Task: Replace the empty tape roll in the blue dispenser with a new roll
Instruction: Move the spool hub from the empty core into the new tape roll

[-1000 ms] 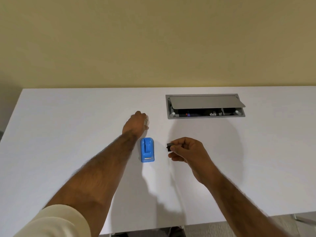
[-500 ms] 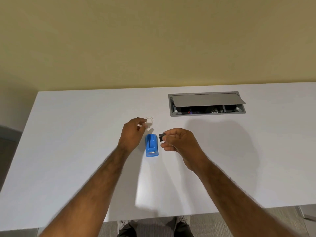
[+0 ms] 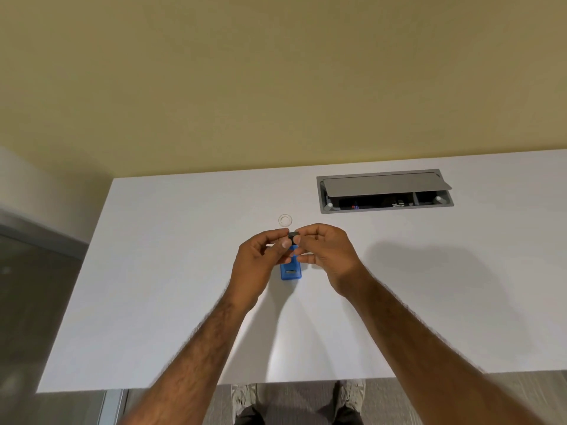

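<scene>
The blue dispenser (image 3: 291, 271) lies on the white table (image 3: 153, 286), its far half hidden under my hands. A small clear ring, the tape roll (image 3: 285, 220), lies flat on the table just beyond them. My left hand (image 3: 260, 259) and my right hand (image 3: 325, 250) meet above the dispenser. Both pinch a small black spool (image 3: 294, 235) between thumb and fingertips. Whether any tape sits on the spool I cannot tell.
A grey cable box (image 3: 385, 191) with its lid propped open is set into the table at the back right. A yellow wall rises behind the table. The table's near edge runs just above my shoes.
My left hand let go of the clear ring on the table and came back to join my right hand on the black spool. My view pulled back and shifted left.
</scene>
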Motion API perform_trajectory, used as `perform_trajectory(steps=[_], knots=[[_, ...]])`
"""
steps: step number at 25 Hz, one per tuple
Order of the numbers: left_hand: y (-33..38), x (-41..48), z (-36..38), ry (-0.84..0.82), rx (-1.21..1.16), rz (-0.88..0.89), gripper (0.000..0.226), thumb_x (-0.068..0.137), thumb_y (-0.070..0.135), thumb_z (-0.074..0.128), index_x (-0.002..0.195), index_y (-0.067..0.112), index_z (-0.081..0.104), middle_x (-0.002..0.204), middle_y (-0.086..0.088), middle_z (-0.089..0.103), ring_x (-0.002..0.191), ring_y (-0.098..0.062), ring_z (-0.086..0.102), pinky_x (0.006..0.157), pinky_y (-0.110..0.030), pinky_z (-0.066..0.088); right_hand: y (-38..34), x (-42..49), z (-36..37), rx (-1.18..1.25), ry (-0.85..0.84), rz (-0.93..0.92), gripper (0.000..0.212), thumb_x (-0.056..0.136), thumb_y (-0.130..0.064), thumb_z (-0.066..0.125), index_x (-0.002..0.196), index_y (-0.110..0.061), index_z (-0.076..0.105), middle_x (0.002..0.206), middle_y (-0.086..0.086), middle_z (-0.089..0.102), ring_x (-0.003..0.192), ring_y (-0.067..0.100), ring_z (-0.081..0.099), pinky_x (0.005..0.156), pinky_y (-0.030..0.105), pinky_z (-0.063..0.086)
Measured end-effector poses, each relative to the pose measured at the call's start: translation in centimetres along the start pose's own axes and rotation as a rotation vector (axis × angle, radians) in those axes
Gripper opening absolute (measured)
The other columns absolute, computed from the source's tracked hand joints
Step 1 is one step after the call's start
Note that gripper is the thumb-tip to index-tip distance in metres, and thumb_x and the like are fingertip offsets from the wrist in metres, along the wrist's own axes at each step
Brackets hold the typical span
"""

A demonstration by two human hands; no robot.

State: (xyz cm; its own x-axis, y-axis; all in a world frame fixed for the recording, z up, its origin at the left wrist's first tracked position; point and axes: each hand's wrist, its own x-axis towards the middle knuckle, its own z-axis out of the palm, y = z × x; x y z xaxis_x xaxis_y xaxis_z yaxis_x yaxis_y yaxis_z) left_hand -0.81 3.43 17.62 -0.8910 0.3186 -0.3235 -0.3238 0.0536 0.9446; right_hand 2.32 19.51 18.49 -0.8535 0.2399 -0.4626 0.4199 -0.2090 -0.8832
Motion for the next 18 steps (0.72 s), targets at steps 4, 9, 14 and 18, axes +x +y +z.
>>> perform_trajectory(steps=[4, 9, 14, 18], knots=[[0.4, -0.5, 0.4, 0.033, 0.030, 0.004, 0.026, 0.087, 0.018, 0.076, 0.113, 0.017, 0.075, 0.101, -0.003, 0.079, 0.090, -0.025, 0.077, 0.086, -0.036, 0.061, 0.2, -0.6, 0.2, 0.010, -0.014, -0.019, 0.018, 0.085, -0.016, 0.071, 0.101, -0.009, 0.073, 0.094, 0.013, 0.075, 0.085, 0.027, 0.073, 0.078, 0.036, 0.061], [-0.1, -0.4, 0.2, 0.034, 0.045, 0.012, 0.023, 0.090, 0.013, 0.072, 0.113, 0.012, 0.075, 0.102, -0.006, 0.079, 0.092, -0.024, 0.076, 0.086, -0.035, 0.061, 0.8, -0.8, 0.4, 0.016, 0.010, -0.013, 0.020, 0.089, -0.025, 0.067, 0.102, -0.010, 0.072, 0.094, 0.013, 0.074, 0.082, 0.025, 0.072, 0.078, 0.036, 0.061], [-0.5, -0.4, 0.1, 0.066, 0.033, -0.031, 0.020, 0.089, 0.009, 0.073, 0.109, 0.012, 0.076, 0.097, -0.005, 0.080, 0.086, -0.018, 0.076, 0.085, -0.033, 0.061, 2.4, 1.5, -3.3, -0.081, 0.105, -0.040, 0.017, 0.089, -0.019, 0.065, 0.096, -0.005, 0.071, 0.086, 0.013, 0.070, 0.070, 0.021, 0.064, 0.068, 0.034, 0.054], [-0.9, -0.1, -0.4, 0.071, 0.050, -0.036, 0.020, 0.090, 0.009, 0.073, 0.108, 0.015, 0.076, 0.095, -0.002, 0.079, 0.084, -0.019, 0.075, 0.081, -0.029, 0.061, 6.1, 4.6, -8.9, -0.627, 0.306, -0.060, 0.009, 0.076, -0.020, 0.062, 0.070, -0.018, 0.067, 0.074, -0.002, 0.067, 0.073, 0.019, 0.060, 0.070, 0.029, 0.045]])
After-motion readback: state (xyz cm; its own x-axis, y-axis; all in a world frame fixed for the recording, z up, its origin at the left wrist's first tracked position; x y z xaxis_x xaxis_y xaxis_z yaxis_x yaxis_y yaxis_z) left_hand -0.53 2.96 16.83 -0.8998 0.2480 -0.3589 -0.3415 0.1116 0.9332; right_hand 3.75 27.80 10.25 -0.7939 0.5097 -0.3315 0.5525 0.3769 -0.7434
